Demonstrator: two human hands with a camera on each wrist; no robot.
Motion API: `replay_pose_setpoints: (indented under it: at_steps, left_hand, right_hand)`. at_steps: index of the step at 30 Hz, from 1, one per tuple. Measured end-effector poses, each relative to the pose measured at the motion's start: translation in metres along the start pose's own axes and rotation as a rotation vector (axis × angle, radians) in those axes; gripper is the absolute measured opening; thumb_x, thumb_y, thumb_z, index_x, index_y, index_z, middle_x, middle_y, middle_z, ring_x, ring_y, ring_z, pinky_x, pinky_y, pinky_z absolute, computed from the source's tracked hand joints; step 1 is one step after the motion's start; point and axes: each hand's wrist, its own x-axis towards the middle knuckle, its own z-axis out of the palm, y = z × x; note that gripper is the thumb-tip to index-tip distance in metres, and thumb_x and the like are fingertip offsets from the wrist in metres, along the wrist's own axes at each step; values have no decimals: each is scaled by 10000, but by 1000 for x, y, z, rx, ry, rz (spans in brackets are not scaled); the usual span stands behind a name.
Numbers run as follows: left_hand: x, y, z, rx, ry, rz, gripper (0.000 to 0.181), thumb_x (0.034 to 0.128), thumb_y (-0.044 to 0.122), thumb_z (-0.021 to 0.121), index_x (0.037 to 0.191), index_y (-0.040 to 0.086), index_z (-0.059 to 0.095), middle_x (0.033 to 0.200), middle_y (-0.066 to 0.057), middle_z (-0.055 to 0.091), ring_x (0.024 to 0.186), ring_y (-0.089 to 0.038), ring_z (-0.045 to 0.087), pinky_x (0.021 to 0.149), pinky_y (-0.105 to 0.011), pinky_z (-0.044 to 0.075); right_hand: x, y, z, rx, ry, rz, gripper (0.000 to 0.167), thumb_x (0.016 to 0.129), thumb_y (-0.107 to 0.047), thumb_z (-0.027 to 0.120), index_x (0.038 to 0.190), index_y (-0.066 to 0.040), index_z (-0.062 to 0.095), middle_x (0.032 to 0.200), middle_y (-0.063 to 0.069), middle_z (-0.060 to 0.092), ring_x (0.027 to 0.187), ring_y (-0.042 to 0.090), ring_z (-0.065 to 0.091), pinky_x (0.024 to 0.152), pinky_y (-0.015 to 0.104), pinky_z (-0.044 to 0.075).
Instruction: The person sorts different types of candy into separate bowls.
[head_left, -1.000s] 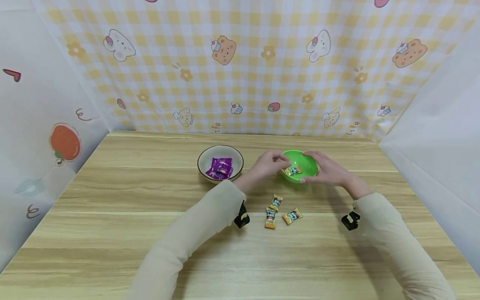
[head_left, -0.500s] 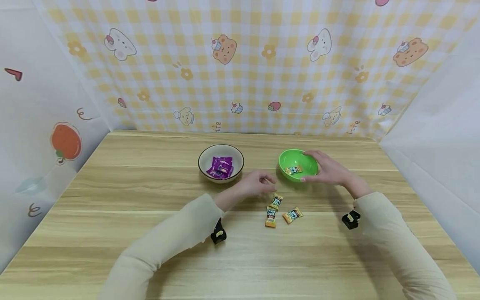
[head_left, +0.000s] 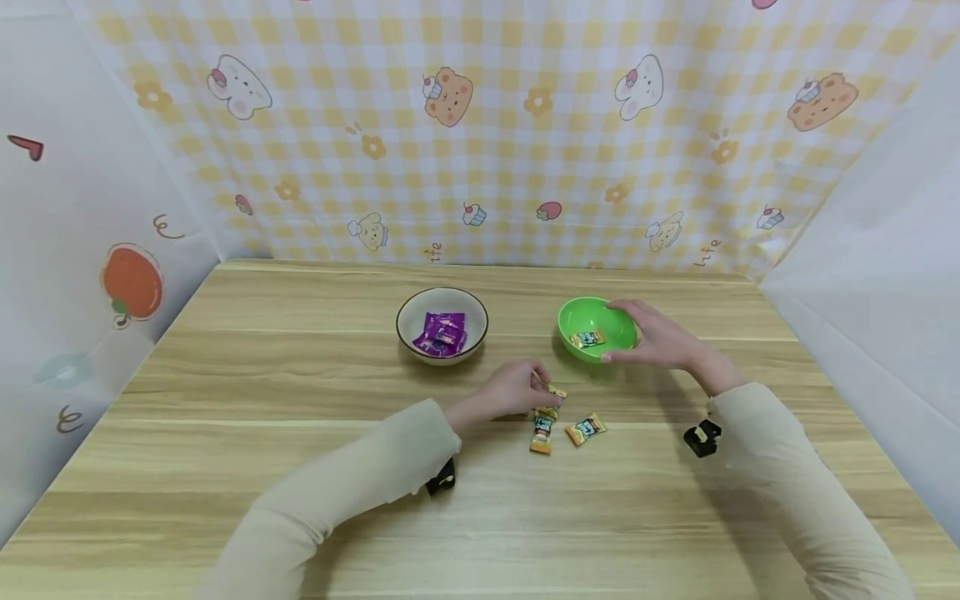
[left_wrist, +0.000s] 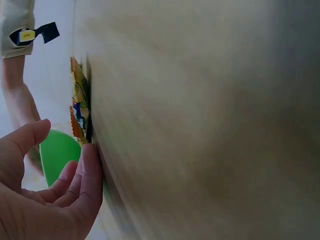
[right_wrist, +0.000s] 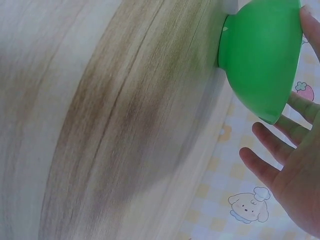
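My left hand [head_left: 517,389] is over a yellow wrapped candy [head_left: 555,402], partly covering it. In the left wrist view, the thumb stands apart from the fingers, and the fingertips [left_wrist: 89,152] are at the near end of the yellow wrappers [left_wrist: 79,102]. Two more yellow candies [head_left: 542,434] [head_left: 585,429] lie close by on the table. My right hand [head_left: 656,337] holds the green bowl [head_left: 615,321] at its right side, thumb in front and fingers behind; some fingers are spread off it in the right wrist view. One yellow candy [head_left: 587,339] lies inside this bowl.
A cream bowl with a dark rim [head_left: 405,323] stands left of the green bowl, holding several purple packets [head_left: 442,335]. The wooden table [head_left: 300,367] ends at a checked cloth [head_left: 502,158] behind. White sheets hang at both sides.
The left hand has drawn back from over the green bowl and come down toward the viewer onto the yellow candies. The right hand has stayed on the bowl.
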Motion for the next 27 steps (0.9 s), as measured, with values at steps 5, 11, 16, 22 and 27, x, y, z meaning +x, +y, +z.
replay_pose_setpoints:
  at_steps: [5, 11, 16, 22, 27]
  left_hand:
    - [7, 3, 6, 255, 8, 103, 354, 710, 292, 736, 911, 80, 535, 696, 45, 523, 640, -87, 479, 589, -198, 385]
    - [8, 3, 7, 402, -2, 224, 421, 708, 149, 715, 1052, 61, 489, 768, 25, 479, 710, -117, 462, 639, -211, 401]
    - [7, 0, 4, 424, -33, 244, 385, 710, 101, 694, 1050, 49, 522, 766, 25, 482, 725, -120, 465, 667, -219, 403]
    - [3, -3, -3, 415, -65, 242, 178, 730, 124, 692, 872, 60, 606, 721, 31, 493, 684, -105, 459, 621, -214, 390]
    - [1, -7, -8, 339, -75, 223, 116, 760, 138, 675, 830, 69, 615, 677, 44, 517, 636, -99, 460, 598, -213, 387]
  right_hand:
    - [0, 0, -1, 1, 5, -9, 883, 665, -440, 736, 1311, 4, 331, 1275, 234, 363, 1152, 378, 341, 924, 536, 283]
    - [0, -1, 0, 1, 0, -3, 893, 663, -447, 734, 1315, 6, 326, 1282, 239, 355, 1156, 379, 338, 927, 533, 281]
    - [1, -1, 0, 2, -1, 0, 887, 666, -444, 734, 1314, 6, 328, 1281, 237, 354, 1158, 375, 338, 932, 524, 280]
    - [0, -2, 0, 6, -4, 6, 884, 669, -448, 730, 1314, 5, 329, 1279, 235, 355, 1157, 370, 338, 930, 520, 286]
    - [0, -1, 0, 1, -4, 7, 887, 669, -459, 726, 1314, 4, 330, 1279, 233, 357, 1156, 369, 342, 928, 520, 289]
